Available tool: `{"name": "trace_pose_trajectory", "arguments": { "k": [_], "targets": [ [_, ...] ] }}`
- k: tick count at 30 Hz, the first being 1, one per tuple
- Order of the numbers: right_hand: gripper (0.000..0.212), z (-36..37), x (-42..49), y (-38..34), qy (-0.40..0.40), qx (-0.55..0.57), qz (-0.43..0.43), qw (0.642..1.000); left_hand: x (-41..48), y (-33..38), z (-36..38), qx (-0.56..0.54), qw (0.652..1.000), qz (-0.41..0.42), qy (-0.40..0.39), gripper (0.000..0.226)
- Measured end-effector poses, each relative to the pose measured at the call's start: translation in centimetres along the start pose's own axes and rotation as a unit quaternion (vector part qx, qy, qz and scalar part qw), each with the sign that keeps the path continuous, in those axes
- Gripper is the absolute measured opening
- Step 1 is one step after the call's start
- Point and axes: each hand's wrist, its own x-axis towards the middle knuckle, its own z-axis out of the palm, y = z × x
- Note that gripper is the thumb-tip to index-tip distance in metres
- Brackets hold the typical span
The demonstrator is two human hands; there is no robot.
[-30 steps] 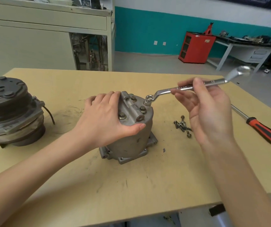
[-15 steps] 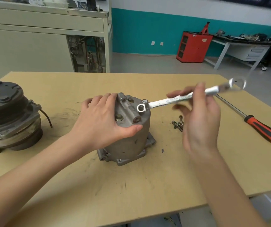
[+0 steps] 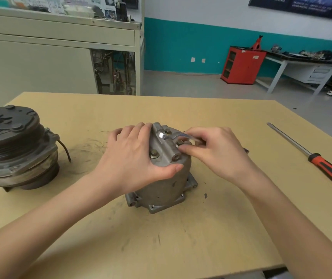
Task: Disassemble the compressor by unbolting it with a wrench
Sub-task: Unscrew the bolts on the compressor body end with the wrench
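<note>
Supporting desk (image 3: 181, 248): tan board top, scuffed with dark marks; everything listed below from the pulley unit down is carried on it.
Beige cabinet (image 3: 40, 63): set behind the far left edge of the desk; wiring is seen through its open panel.
Red cabinet (image 3: 243, 65): placed on the floor against the teal wall, far right.
Pulley unit (image 3: 14, 146): dark grooved wheel on a grey housing, stood at the left edge, well apart from the compressor.
Compressor (image 3: 165, 186): grey cast cylinder, stood upright on its flanged base near the middle of the desk, its bolted end cap turned upward.
Left hand (image 3: 133, 156): laid over the left side of the end cap and clamped on it, fingers hooked over the far rim, thumb pressed along the near rim.
Right hand (image 3: 219, 154): fingers curled round the wrench shank at the right side of the cap; the thumb tip is rested on the cap.
Screwdriver (image 3: 312, 156): orange and black handle, long bare shaft; laid loose at the right edge, untouched.
Wrench (image 3: 178, 136): bright offset ring type; its ring end is set down over a bolt on the cap, its shank mostly hidden in the right hand.
Cap bolt (image 3: 153, 154): seated in the cap, just beside the left palm.
</note>
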Motion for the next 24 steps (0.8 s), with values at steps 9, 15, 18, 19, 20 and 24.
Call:
{"name": "trace_pose_trajectory", "arguments": {
  "k": [9,15,18,19,20,24],
  "targets": [
    [0.010,-4.8,2.5,4.1,0.083,0.048,0.110,0.989,0.0,-0.2,0.0,-0.007,1.000,0.006,-0.018,0.123],
    [0.025,-3.3,1.6,14.7,-0.042,-0.105,0.331,0.937,2.1,-3.0,-2.1,-0.139,0.974,0.077,-0.160,0.123],
    [0.029,-2.8,1.4,17.8,-0.055,-0.135,0.374,0.916,2.9,-4.5,-3.7,-0.134,0.966,0.097,-0.201,0.117],
    [0.029,-2.5,1.5,18.4,-0.061,-0.133,0.379,0.914,2.9,-4.6,-4.0,-0.138,0.966,0.092,-0.198,0.115],
    [0.029,-2.1,1.5,18.9,-0.067,-0.128,0.380,0.913,2.6,-4.3,-4.3,-0.151,0.967,0.079,-0.188,0.116],
    [0.029,-1.3,2.0,18.3,-0.065,-0.129,0.372,0.917,2.1,-0.4,-3.8,-0.130,0.986,-0.026,-0.106,0.128]
  ]
}}
